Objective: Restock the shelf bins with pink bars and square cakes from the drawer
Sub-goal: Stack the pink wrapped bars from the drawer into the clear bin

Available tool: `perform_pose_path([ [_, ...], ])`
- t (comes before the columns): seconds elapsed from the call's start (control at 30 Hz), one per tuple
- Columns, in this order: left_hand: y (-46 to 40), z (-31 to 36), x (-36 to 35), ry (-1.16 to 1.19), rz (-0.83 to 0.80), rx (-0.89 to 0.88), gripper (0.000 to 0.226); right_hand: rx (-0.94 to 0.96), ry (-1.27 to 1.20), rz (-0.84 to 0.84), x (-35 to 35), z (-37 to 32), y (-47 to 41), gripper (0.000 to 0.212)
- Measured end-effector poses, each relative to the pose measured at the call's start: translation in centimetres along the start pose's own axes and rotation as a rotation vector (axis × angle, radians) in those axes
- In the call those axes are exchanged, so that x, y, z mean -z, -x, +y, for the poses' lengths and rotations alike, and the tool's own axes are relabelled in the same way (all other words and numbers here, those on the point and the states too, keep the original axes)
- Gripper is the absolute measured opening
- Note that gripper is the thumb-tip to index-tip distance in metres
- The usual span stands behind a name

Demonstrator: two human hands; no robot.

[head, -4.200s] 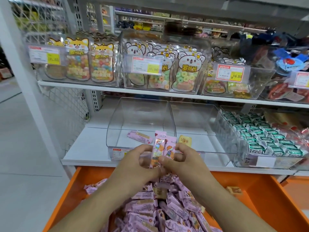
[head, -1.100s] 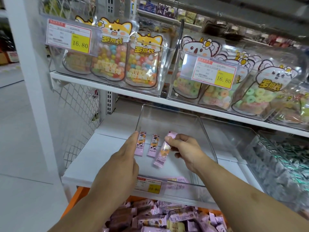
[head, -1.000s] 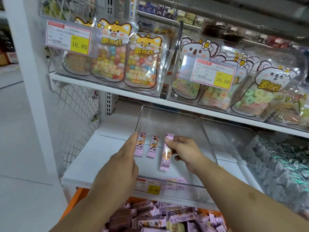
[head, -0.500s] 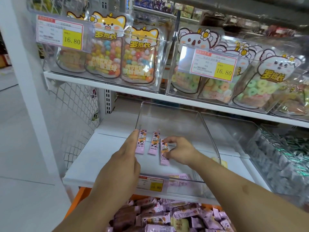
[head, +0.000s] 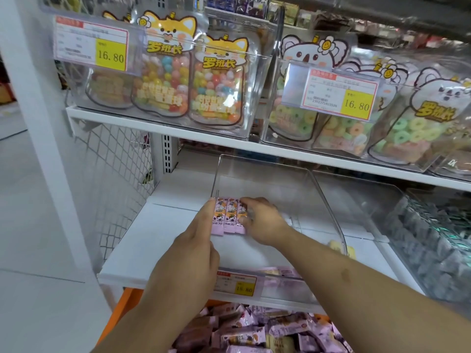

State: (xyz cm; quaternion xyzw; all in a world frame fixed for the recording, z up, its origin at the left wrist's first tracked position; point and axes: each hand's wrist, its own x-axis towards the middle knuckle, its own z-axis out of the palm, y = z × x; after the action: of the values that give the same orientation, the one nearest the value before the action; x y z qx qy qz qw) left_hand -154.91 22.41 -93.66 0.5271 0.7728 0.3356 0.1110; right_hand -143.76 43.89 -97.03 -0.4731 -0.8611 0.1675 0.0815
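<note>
Three pink bars (head: 228, 218) lie side by side, lengthwise, at the back left of the clear shelf bin (head: 328, 210). My left hand (head: 193, 253) lies flat with its fingertips against the left bar. My right hand (head: 262, 221) presses the right bar from the other side, thumb and fingers on it. A yellow square cake (head: 340, 248) shows through the bin's right wall. Below, the orange drawer (head: 122, 309) holds a heap of pink bars (head: 254, 332).
A price tag reading 16.80 (head: 237, 282) sits on the bin's front. The bin on the right holds several green-wrapped sweets (head: 438, 245). The shelf above (head: 178, 128) carries bins of candy bags. A white post (head: 38, 110) and wire mesh stand on the left.
My right hand laid the third pink bar down beside the other two and pushed it in. The three bars now touch in a tight row between both hands.
</note>
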Motion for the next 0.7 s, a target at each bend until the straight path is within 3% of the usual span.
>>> perform_pose_path([
  [0.07,0.0,0.0,0.1,0.002,-0.008,-0.002,0.083,0.071,-0.002,0.043,0.0,0.0,0.3,0.059],
  [0.23,0.0,0.0,0.3,0.018,-0.014,0.009,0.084,0.191,0.077,-0.052,-0.5,-1.1,0.3,0.077],
  [0.53,-0.1,-0.4,0.1,0.020,-0.017,-0.034,0.085,0.133,0.132,0.015,-1.0,-2.2,-0.8,0.078],
  [0.7,-0.1,-0.9,-0.1,0.028,-0.004,-0.040,0.084,0.206,-0.001,0.048,0.7,-1.4,0.4,0.074],
])
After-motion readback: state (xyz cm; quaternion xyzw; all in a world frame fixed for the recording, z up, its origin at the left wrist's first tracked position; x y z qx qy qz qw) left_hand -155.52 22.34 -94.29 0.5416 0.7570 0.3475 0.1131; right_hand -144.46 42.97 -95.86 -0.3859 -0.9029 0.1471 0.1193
